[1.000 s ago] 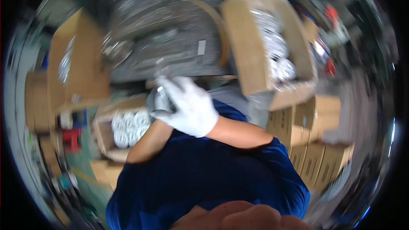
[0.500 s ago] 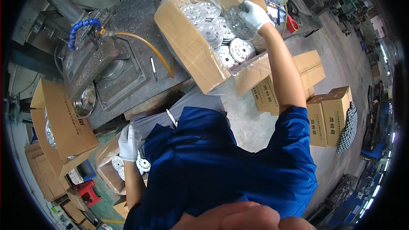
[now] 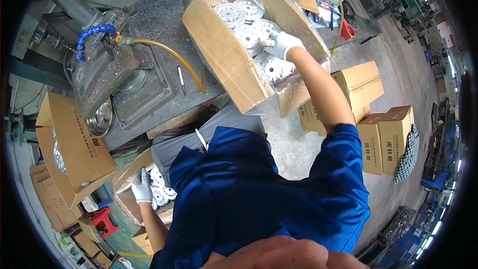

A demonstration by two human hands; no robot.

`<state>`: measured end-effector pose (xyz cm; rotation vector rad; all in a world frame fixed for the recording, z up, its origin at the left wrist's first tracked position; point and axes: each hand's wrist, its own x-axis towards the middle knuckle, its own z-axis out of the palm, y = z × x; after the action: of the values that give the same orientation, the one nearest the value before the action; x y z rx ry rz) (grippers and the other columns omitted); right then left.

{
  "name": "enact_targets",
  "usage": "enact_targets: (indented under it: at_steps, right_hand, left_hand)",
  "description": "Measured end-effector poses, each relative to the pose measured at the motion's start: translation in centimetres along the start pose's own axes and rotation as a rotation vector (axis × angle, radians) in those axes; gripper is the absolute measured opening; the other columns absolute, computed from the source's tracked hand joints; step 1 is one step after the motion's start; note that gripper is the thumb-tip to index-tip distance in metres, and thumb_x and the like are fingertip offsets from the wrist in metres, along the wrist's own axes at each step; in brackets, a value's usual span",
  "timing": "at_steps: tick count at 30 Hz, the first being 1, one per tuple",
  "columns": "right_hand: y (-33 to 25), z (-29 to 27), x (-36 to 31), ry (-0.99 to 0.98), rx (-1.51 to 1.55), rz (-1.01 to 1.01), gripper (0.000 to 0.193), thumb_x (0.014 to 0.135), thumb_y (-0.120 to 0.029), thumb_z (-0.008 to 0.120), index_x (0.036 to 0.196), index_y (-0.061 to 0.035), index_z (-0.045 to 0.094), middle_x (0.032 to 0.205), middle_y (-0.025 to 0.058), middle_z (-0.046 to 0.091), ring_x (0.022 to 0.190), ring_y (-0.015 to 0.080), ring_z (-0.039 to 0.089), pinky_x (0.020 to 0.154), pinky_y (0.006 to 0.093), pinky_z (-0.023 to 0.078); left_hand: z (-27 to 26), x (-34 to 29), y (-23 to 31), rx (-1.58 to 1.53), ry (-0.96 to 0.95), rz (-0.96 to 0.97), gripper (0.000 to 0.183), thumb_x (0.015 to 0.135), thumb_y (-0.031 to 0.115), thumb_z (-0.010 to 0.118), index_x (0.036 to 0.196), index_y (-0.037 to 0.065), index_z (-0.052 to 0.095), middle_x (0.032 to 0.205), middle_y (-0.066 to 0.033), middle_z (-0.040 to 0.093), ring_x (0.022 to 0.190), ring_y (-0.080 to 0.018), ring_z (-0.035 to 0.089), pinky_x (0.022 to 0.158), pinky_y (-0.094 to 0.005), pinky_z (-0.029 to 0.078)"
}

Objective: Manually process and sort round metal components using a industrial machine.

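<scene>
Two gloved hands: held far apart, one inside the lined carton (image 3: 221, 62), the other well off to its lower left.
Right hand (image 3: 283, 46): in the lined carton, fingers bent down at a silvery slotted disc (image 3: 253, 45); from where I stand I can't tell whether they pinch the rim or just touch it.
Left hand (image 3: 142, 187): at the low carton (image 3: 130, 205), lower left of the lined carton, right beside more slotted discs (image 3: 160, 189); fingers close together, with any grip on a disc impossible to make out.
Disc layers: in the lined carton they lie flat or nearly so, several overlapping, with the right fingers among them.
Disc handling: I'd keep to the rim and lower each one level, since thin slotted edges could catch or scratch a neighbour.
Clear liner (image 3: 263, 107): bunched over the lined carton's lower edge; best kept from folding between discs.
Right forearm: reaches in across the lined carton's lower right side; lifting the wrist well over that wall would probably spare the plastic.
Bench (image 3: 159, 25): left of the lined carton it is speckled with bright bits; I'd keep such grit off the gloves.
Press-like machine (image 3: 107, 77): left of the lined carton, with an amber hose (image 3: 172, 55) and a pen (image 3: 181, 80) between, neither hand near.
</scene>
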<state>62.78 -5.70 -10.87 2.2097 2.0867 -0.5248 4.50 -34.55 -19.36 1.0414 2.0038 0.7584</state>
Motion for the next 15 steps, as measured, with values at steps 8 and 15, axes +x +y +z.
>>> enact_targets:
  at_steps: [8, 15]
  right_hand:
    - [1.9, 3.1, 0.4, -0.264, -0.086, -0.028, 0.064, 0.068, -0.048, 0.070, 0.119, -0.0105, 0.061, 0.112, 0.0161, 0.065, 0.102, 0.0310, 0.062, 0.087, 0.0374, 0.048]
    - [2.2, 4.9, 2.8, -0.460, -0.186, -0.176, 0.042, 0.081, -0.034, 0.063, 0.113, -0.0064, 0.064, 0.109, 0.0079, 0.068, 0.094, 0.0281, 0.064, 0.084, 0.0408, 0.050]
  left_hand:
    - [-1.1, 2.8, -7.2, 0.129, -0.018, -0.027, 0.025, 0.096, 0.026, 0.054, 0.102, 0.002, 0.060, 0.068, 0.0000, 0.056, 0.054, -0.0066, 0.049, 0.049, -0.0222, 0.040]
    - [-4.5, -2.0, -23.6, -0.249, 0.028, -0.461, 0.025, 0.096, 0.031, 0.051, 0.092, 0.008, 0.062, 0.072, -0.0013, 0.056, 0.057, -0.0118, 0.053, 0.046, -0.0303, 0.045]
